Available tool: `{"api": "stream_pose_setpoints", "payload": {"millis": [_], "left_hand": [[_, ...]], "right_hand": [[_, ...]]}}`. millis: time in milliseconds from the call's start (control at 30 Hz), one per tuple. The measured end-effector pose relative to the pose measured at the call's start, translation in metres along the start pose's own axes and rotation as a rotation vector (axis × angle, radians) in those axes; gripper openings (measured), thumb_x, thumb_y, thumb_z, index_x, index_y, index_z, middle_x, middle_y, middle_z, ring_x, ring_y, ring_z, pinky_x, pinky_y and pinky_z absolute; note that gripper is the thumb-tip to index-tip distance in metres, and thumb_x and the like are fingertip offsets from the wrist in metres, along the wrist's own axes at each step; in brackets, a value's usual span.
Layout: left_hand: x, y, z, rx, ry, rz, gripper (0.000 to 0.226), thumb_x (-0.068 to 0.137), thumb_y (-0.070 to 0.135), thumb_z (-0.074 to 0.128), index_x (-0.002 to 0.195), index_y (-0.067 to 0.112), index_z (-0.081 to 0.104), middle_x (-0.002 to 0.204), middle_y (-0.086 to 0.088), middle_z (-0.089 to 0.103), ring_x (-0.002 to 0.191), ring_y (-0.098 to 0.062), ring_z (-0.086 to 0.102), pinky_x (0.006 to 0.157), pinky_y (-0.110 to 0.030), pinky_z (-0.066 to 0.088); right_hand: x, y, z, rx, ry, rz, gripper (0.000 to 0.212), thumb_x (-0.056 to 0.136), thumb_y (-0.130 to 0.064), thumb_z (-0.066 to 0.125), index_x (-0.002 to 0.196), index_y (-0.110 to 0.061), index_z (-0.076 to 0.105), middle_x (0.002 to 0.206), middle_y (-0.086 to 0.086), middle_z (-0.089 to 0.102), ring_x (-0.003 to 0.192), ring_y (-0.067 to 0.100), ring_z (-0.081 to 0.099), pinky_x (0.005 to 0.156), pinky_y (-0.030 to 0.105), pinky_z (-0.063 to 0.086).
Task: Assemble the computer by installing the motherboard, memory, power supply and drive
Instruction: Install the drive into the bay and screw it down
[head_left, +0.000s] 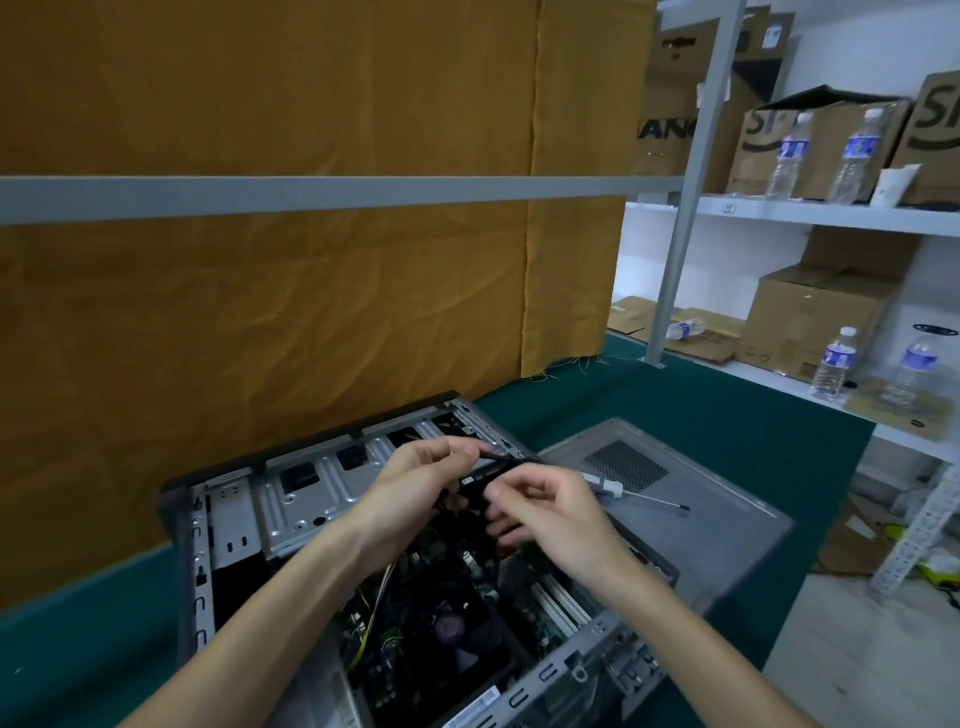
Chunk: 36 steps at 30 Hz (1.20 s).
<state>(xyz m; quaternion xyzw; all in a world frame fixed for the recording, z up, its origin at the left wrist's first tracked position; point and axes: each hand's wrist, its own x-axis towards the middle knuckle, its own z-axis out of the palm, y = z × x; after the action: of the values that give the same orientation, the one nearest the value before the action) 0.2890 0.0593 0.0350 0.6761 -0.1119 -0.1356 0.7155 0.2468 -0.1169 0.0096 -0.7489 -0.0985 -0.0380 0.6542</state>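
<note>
Above the open grey metal computer case (244, 525), at its 12 o'clock end, the left hand (415, 488) and right hand (550, 512) both pinch a thin black rectangular part (491, 470). A white-handled screwdriver (631, 492) lies at 3 o'clock on the grey side panel (691, 530).

Green-matted table (701, 415), open PC case (228, 525) on it, side panel (727, 525) alongside (screwdriver (639, 496) atop)
</note>
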Motion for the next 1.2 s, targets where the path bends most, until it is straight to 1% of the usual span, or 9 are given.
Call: {"api": "stream_pose_setpoints", "payload": {"millis": [167, 300, 367, 467, 567, 633, 767, 933, 1200], "left_hand": [[0.006, 0.002, -0.009, -0.076, 0.147, 0.082, 0.023, 0.106, 0.023, 0.054, 0.111, 0.015, 0.074, 0.063, 0.007, 0.041, 0.060, -0.008, 0.043, 0.059, -0.024, 0.046], [0.009, 0.007, -0.012, -0.242, 0.079, 0.053, 0.024, 0.108, 0.018, 0.048, 0.119, 0.013, 0.069, 0.062, 0.006, 0.034, 0.053, -0.008, 0.037, 0.055, -0.024, 0.044], [0.011, 0.005, -0.012, -0.287, 0.047, 0.038, 0.024, 0.107, 0.016, 0.048, 0.120, 0.010, 0.067, 0.064, 0.005, 0.031, 0.052, -0.009, 0.035, 0.053, -0.025, 0.042], [0.012, 0.003, -0.013, -0.282, 0.058, 0.042, 0.023, 0.106, 0.016, 0.051, 0.119, 0.010, 0.068, 0.063, 0.006, 0.032, 0.052, -0.009, 0.035, 0.054, -0.025, 0.042], [0.013, 0.002, -0.017, -0.235, 0.110, 0.050, 0.023, 0.106, 0.019, 0.053, 0.118, 0.013, 0.071, 0.061, 0.007, 0.038, 0.054, -0.009, 0.039, 0.065, -0.030, 0.040], [0.012, 0.001, -0.018, -0.130, 0.159, 0.064, 0.021, 0.105, 0.023, 0.056, 0.113, 0.018, 0.074, 0.062, 0.009, 0.043, 0.056, -0.008, 0.042, 0.066, -0.029, 0.041], [0.009, 0.000, -0.018, 0.024, 0.269, 0.096, 0.018, 0.104, 0.025, 0.058, 0.109, 0.020, 0.074, 0.074, 0.008, 0.051, 0.063, -0.009, 0.047, 0.061, -0.027, 0.044], [0.010, -0.001, -0.022, 0.119, 0.302, 0.043, 0.024, 0.106, 0.030, 0.054, 0.096, 0.013, 0.067, 0.074, 0.002, 0.048, 0.071, -0.016, 0.044, 0.075, -0.031, 0.040], [0.007, -0.003, -0.014, 0.326, 0.135, 0.069, 0.021, 0.107, 0.024, 0.051, 0.099, 0.012, 0.066, 0.068, 0.007, 0.066, 0.063, -0.008, 0.056, 0.056, -0.018, 0.047]], "right_hand": [[-0.002, 0.002, -0.012, -0.116, 0.351, -0.177, 0.007, 0.095, -0.022, 0.071, 0.092, -0.027, 0.067, 0.077, -0.002, 0.066, 0.068, 0.013, 0.065, 0.062, 0.034, 0.057], [0.008, 0.004, -0.003, -0.289, 0.122, 0.066, 0.046, 0.093, -0.042, 0.071, 0.126, -0.035, 0.040, 0.116, -0.011, 0.058, 0.093, 0.004, 0.067, 0.089, 0.036, 0.058], [0.015, 0.004, 0.002, -0.189, 0.023, 0.118, 0.034, 0.098, -0.037, 0.067, 0.125, -0.027, 0.048, 0.116, -0.009, 0.063, 0.098, 0.006, 0.067, 0.099, 0.040, 0.054], [0.019, 0.001, 0.002, -0.198, 0.042, 0.013, 0.016, 0.104, -0.020, 0.059, 0.102, -0.009, 0.070, 0.095, 0.001, 0.071, 0.091, 0.011, 0.065, 0.094, 0.040, 0.050], [0.016, -0.004, -0.001, 0.037, 0.053, 0.065, 0.024, 0.111, -0.020, 0.043, 0.098, -0.009, 0.060, 0.097, 0.009, 0.078, 0.095, 0.021, 0.074, 0.090, 0.036, 0.057], [0.016, -0.007, -0.005, 0.263, 0.054, 0.135, 0.023, 0.112, -0.022, 0.040, 0.103, -0.006, 0.054, 0.082, 0.013, 0.074, 0.076, 0.028, 0.074, 0.073, 0.038, 0.061], [0.015, -0.016, -0.017, 0.666, -0.035, 0.273, 0.035, 0.107, -0.029, 0.048, 0.118, 0.001, 0.065, 0.073, 0.006, 0.056, 0.053, 0.015, 0.044, 0.048, 0.029, 0.044], [0.013, -0.021, -0.036, 0.863, -0.065, 0.183, 0.033, 0.093, -0.009, 0.057, 0.120, 0.003, 0.073, 0.086, 0.014, 0.066, 0.064, 0.017, 0.059, 0.062, 0.030, 0.057], [0.015, -0.025, -0.040, 0.737, -0.008, 0.031, 0.031, 0.095, -0.007, 0.060, 0.124, 0.000, 0.069, 0.097, 0.023, 0.071, 0.082, 0.025, 0.071, 0.076, 0.035, 0.062]]}}
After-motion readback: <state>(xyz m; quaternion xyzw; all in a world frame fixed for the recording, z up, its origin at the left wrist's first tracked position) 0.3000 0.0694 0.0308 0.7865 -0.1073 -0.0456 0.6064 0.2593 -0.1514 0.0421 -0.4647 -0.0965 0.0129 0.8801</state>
